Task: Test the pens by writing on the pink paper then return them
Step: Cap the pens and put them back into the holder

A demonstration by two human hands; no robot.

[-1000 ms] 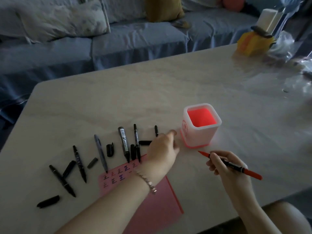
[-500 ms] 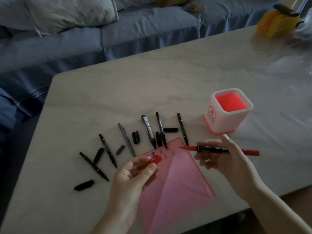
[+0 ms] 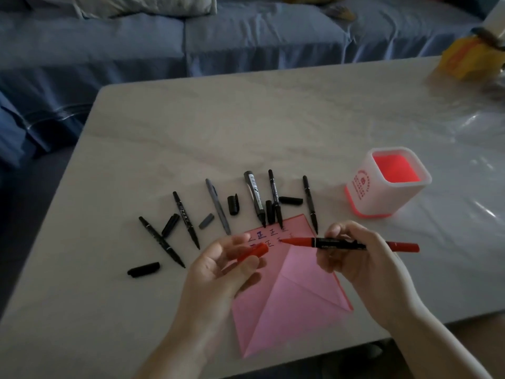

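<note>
Your right hand is closed around the uncapped red pen, holding it level above the pink paper, tip pointing left. Your left hand pinches the red cap just beside that tip. Black pens lie in a row beyond the paper; the pen holder stands to the right.

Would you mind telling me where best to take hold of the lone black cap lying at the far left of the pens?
Grip the black cap across its middle, from above. It lies flat on the table, apart from the pens, with clear surface on both long sides for fingertips.
</note>
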